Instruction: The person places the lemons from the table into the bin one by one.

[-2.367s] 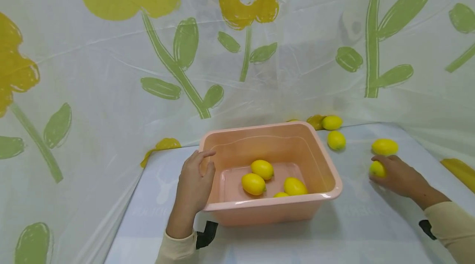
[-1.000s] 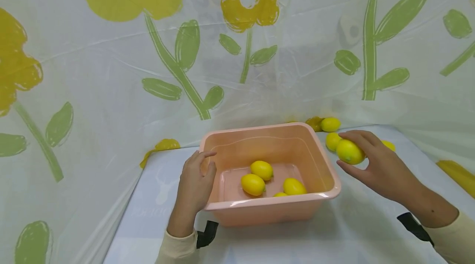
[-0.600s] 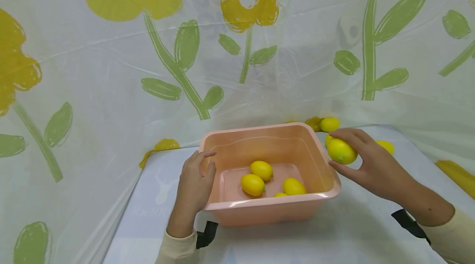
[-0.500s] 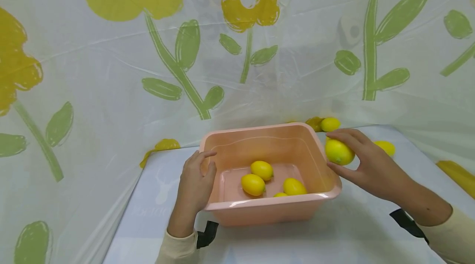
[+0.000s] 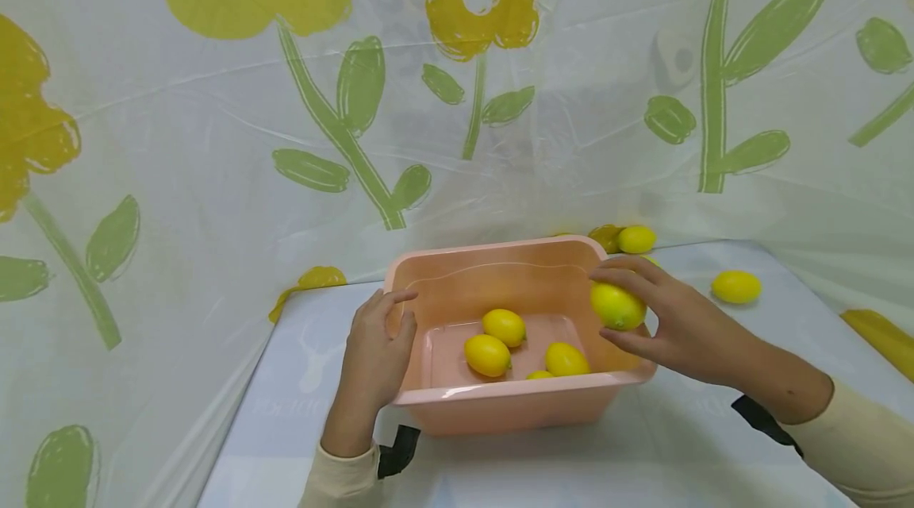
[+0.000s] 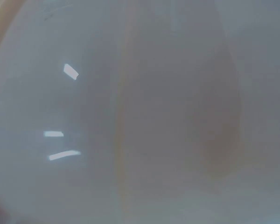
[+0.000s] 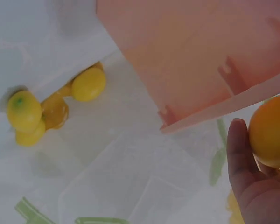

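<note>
Flower-print plastic sheet point(image 5: 214, 135) backs a pale table point(image 5: 300, 405). Left hand point(image 5: 374, 357), fingers curled on pink tub point(image 5: 500, 405) left rim. Right hand point(image 5: 678, 325), fingers wrapped round a lemon point(image 5: 617, 305) above tub's right rim; loose lemon point(image 5: 737, 286) beyond

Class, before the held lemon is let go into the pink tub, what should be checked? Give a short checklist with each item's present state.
1. Right hand grips the held lemon firmly between fingers and thumb: ok.
2. Held lemon is past the rim and over the pink tub: ok, it hangs at the right wall's inner side.
3. Left hand grips the tub's left rim to steady it: ok.
4. Free floor space under the lemon: ok, though the nearest tub lemon lies close by.
5. Tub sits flat on the table: ok.
6. Water in the tub: cannot tell.
</note>
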Motion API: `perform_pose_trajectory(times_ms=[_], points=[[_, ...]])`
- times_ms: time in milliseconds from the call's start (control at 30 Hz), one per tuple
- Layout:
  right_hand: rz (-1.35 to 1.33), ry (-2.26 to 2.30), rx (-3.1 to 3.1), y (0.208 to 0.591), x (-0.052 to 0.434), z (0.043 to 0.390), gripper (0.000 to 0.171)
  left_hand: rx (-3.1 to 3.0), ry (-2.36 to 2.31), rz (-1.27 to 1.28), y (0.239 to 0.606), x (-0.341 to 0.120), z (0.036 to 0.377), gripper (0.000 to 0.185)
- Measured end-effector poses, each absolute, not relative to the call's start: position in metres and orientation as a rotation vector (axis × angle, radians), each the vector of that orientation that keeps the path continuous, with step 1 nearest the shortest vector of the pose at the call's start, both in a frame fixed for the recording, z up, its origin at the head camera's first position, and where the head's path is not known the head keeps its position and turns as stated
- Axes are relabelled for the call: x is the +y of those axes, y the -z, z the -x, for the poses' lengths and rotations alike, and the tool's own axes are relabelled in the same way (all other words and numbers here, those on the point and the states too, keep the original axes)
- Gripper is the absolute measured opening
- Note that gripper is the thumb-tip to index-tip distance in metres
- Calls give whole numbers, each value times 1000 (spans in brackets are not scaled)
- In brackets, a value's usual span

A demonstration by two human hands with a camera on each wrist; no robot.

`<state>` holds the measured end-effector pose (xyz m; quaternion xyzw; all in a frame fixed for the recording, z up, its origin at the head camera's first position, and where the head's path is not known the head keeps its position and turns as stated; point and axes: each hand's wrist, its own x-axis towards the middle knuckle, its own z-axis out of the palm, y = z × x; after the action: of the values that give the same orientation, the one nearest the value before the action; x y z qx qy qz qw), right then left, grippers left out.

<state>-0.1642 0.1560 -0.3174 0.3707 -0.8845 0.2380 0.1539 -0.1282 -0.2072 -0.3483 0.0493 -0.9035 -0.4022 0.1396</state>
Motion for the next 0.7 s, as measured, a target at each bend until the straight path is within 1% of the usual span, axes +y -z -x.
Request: perform_pose_trajectory(times_ms=[400, 700], points=[[-1183, -669, -2690, 321, 138, 176, 60, -2602, 1153, -145, 347, -208, 129, 32], [-1227, -615, -2762, 326, 129, 185, 61, -2613, 1166, -159, 349, -208, 128, 32]])
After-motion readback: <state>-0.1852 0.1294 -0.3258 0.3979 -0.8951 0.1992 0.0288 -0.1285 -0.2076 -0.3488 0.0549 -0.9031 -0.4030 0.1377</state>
